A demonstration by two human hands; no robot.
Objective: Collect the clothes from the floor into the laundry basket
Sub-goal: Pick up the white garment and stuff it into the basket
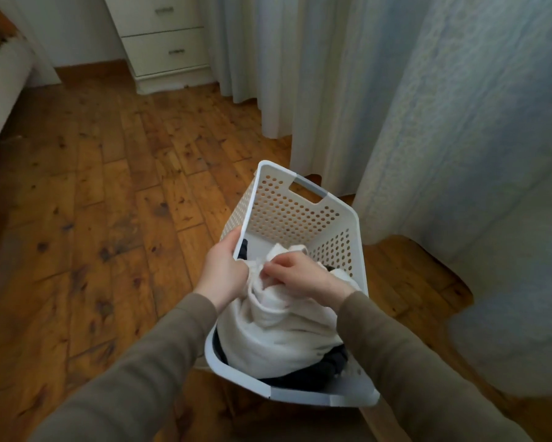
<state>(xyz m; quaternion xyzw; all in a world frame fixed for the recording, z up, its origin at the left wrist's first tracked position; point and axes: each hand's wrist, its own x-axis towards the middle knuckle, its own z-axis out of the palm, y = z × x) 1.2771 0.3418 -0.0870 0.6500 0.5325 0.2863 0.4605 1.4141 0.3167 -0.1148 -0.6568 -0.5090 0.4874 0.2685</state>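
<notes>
A white perforated laundry basket [287,215] stands on the wooden floor just in front of me. Inside it lies a bulky white garment [278,333] over dark clothes [316,368]. My left hand [225,271] is at the basket's left rim, fingers curled into the white cloth beside the wall. My right hand [300,272] is closed on a bunch of the same white garment in the middle of the basket. Both arms wear olive-brown sleeves.
White curtains [332,90] hang close behind and to the right of the basket. A white chest of drawers [166,43] stands at the far wall. A pale piece of furniture [0,87] runs along the left edge. Bare wooden floor [93,202] stretches to the left.
</notes>
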